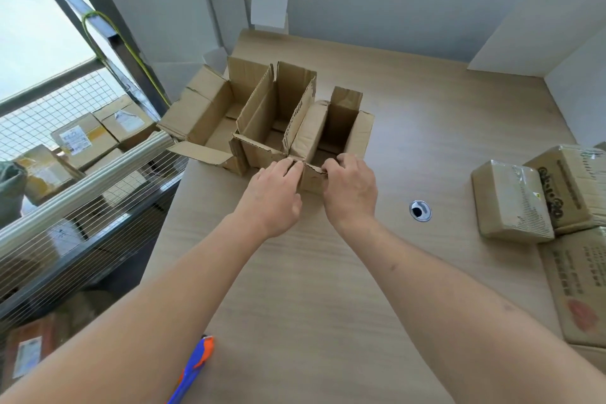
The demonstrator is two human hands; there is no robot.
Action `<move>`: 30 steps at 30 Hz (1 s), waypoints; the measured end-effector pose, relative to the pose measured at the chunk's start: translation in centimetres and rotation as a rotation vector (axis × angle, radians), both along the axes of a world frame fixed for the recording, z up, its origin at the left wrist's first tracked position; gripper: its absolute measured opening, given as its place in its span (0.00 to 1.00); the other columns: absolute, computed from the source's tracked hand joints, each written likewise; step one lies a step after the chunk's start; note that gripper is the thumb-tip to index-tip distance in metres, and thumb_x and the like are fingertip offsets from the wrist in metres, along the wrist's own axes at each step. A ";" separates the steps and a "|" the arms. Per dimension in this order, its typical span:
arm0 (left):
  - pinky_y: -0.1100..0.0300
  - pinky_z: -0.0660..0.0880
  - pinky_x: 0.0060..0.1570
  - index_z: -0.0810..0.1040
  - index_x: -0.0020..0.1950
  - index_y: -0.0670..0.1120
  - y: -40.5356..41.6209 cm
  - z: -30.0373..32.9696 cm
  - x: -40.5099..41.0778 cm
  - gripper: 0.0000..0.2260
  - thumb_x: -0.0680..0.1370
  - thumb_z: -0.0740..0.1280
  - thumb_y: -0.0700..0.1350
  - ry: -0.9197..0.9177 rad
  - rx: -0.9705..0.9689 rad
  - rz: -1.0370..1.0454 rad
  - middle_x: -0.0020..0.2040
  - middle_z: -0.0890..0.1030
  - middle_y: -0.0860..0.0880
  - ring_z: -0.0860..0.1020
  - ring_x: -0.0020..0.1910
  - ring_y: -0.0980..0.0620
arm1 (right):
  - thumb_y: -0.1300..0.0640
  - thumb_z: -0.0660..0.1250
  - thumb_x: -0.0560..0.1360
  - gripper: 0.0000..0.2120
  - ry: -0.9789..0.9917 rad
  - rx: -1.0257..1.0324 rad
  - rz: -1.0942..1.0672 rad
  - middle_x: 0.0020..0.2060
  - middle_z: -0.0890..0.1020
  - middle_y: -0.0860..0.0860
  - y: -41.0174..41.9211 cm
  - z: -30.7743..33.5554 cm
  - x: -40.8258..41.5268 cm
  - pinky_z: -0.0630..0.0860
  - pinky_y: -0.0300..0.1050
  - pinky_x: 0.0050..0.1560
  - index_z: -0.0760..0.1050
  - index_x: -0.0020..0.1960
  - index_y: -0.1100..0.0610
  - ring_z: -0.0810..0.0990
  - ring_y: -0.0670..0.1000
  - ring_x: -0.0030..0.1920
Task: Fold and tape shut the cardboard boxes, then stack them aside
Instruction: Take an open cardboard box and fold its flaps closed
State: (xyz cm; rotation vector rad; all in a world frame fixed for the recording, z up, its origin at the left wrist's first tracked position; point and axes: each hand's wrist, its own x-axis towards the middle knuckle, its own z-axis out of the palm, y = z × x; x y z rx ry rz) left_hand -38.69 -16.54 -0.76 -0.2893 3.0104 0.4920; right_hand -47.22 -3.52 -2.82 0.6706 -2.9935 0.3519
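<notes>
Three open brown cardboard boxes stand side by side, touching, flaps raised: the left box (203, 115), the middle box (262, 128), and the right box (341, 134). Taped parcels (511, 203) lie stacked well apart at right.

— How is the light?
— Bright, soft daylight from the window (39, 26) at left, which is blown out white. Shadows on the bench (410, 141) are faint.
— And sharpness?
— Slightly soft overall; wide-angle distortion bends the edges.
</notes>
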 end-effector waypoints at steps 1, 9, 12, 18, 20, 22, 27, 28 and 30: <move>0.44 0.67 0.71 0.66 0.78 0.42 -0.2 -0.1 0.1 0.28 0.79 0.66 0.44 0.008 0.008 -0.003 0.76 0.69 0.44 0.69 0.73 0.42 | 0.62 0.71 0.75 0.05 0.000 -0.002 -0.010 0.52 0.80 0.54 0.2 0.1 0.3 0.74 0.50 0.50 0.82 0.49 0.54 0.78 0.59 0.52; 0.44 0.70 0.67 0.66 0.78 0.42 1.4 1.3 2.7 0.26 0.79 0.65 0.43 -0.055 0.049 -0.016 0.74 0.69 0.42 0.71 0.69 0.40 | 0.59 0.66 0.76 0.09 -0.165 0.068 -0.029 0.55 0.77 0.52 4.5 2.6 4.4 0.72 0.48 0.54 0.81 0.55 0.54 0.75 0.57 0.55; 0.45 0.71 0.68 0.64 0.79 0.44 2.3 2.1 4.5 0.26 0.80 0.64 0.43 -0.083 0.054 -0.016 0.75 0.67 0.43 0.70 0.71 0.40 | 0.55 0.66 0.77 0.10 -0.229 0.094 -0.019 0.56 0.77 0.52 6.2 3.5 6.7 0.73 0.48 0.56 0.81 0.56 0.52 0.74 0.57 0.57; 0.46 0.68 0.72 0.65 0.79 0.45 5.1 2.4 9.3 0.24 0.82 0.63 0.45 -0.125 0.054 -0.017 0.78 0.64 0.43 0.66 0.76 0.42 | 0.56 0.67 0.77 0.09 -0.336 0.079 0.069 0.55 0.77 0.51 10.2 4.8 12.5 0.73 0.45 0.53 0.84 0.53 0.48 0.75 0.55 0.59; 0.48 0.66 0.74 0.62 0.81 0.46 6.1 2.0 11.0 0.26 0.83 0.62 0.47 -0.132 0.068 -0.003 0.79 0.63 0.43 0.64 0.77 0.43 | 0.56 0.68 0.77 0.08 -0.369 0.062 0.104 0.55 0.76 0.49 11.6 5.0 14.5 0.72 0.44 0.52 0.84 0.52 0.48 0.75 0.54 0.59; 0.48 0.66 0.74 0.61 0.81 0.45 7.0 1.5 12.8 0.27 0.83 0.63 0.48 -0.122 0.097 0.020 0.78 0.64 0.43 0.64 0.77 0.42 | 0.57 0.68 0.77 0.09 -0.373 0.061 0.125 0.56 0.75 0.49 12.9 5.1 16.3 0.73 0.44 0.52 0.84 0.52 0.48 0.74 0.53 0.61; 0.46 0.61 0.77 0.58 0.82 0.44 9.3 0.7 18.0 0.33 0.80 0.68 0.47 -0.173 0.126 0.106 0.79 0.59 0.37 0.60 0.78 0.38 | 0.62 0.65 0.78 0.11 -0.354 0.101 0.218 0.58 0.73 0.50 16.6 4.8 20.8 0.72 0.46 0.49 0.84 0.53 0.52 0.73 0.55 0.62; 0.45 0.62 0.76 0.57 0.82 0.45 9.7 0.6 19.0 0.33 0.80 0.68 0.48 -0.188 0.123 0.119 0.79 0.58 0.36 0.60 0.78 0.37 | 0.63 0.65 0.78 0.11 -0.357 0.109 0.244 0.58 0.72 0.51 17.3 4.7 21.6 0.72 0.46 0.48 0.83 0.53 0.53 0.73 0.55 0.61; 0.43 0.64 0.74 0.55 0.83 0.47 10.6 0.3 20.7 0.36 0.80 0.69 0.49 -0.198 0.099 0.130 0.79 0.57 0.36 0.61 0.77 0.36 | 0.63 0.64 0.79 0.10 -0.361 0.112 0.284 0.58 0.72 0.52 18.7 4.6 22.9 0.72 0.46 0.47 0.83 0.52 0.54 0.73 0.56 0.61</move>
